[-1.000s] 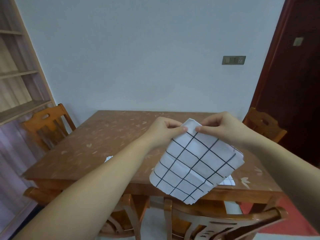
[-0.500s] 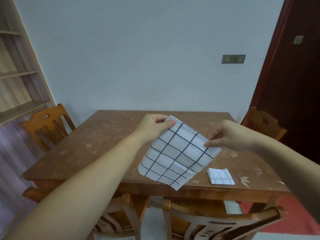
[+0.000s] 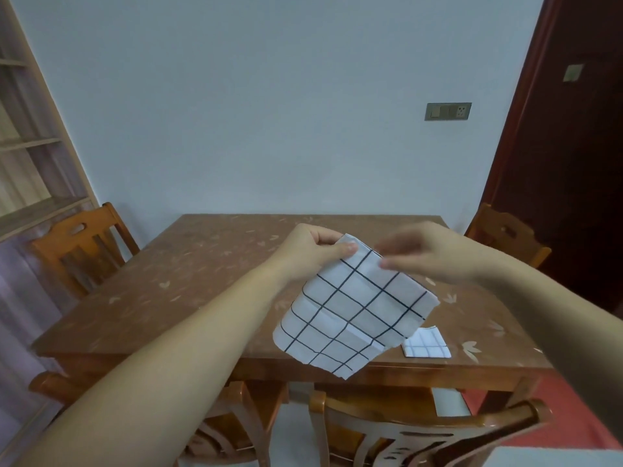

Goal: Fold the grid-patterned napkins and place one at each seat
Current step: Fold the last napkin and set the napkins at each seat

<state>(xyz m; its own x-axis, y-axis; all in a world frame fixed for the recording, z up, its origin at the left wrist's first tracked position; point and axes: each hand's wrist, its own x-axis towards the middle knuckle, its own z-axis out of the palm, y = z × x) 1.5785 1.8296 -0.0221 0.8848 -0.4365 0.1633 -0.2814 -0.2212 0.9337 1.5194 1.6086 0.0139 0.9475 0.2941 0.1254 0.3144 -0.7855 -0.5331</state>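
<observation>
Standing by: a person works above a wooden table (image 3: 175, 298), both bare arms reaching forward.
Left chair: a wooden chair (image 3: 79, 244) is tucked in at the table's left side, below the shelves (image 3: 27, 170).
Left hand: the left hand (image 3: 312, 247) pinches the top corner of a grid napkin (image 3: 354, 308) between thumb and fingers, closed on the cloth.
Napkin: white with dark lines, it hangs in the air over the table's near edge, lower corner pointing down.
Right hand: the right hand (image 3: 431, 252) is blurred just beside the napkin's upper edge; I cannot tell whether it grips the cloth.
Folded napkin: a small folded napkin (image 3: 426, 345) lies flat on the table near the front right, partly hidden behind the hanging one.
Near chair: a chair back (image 3: 421, 429) stands below the table's front edge.
</observation>
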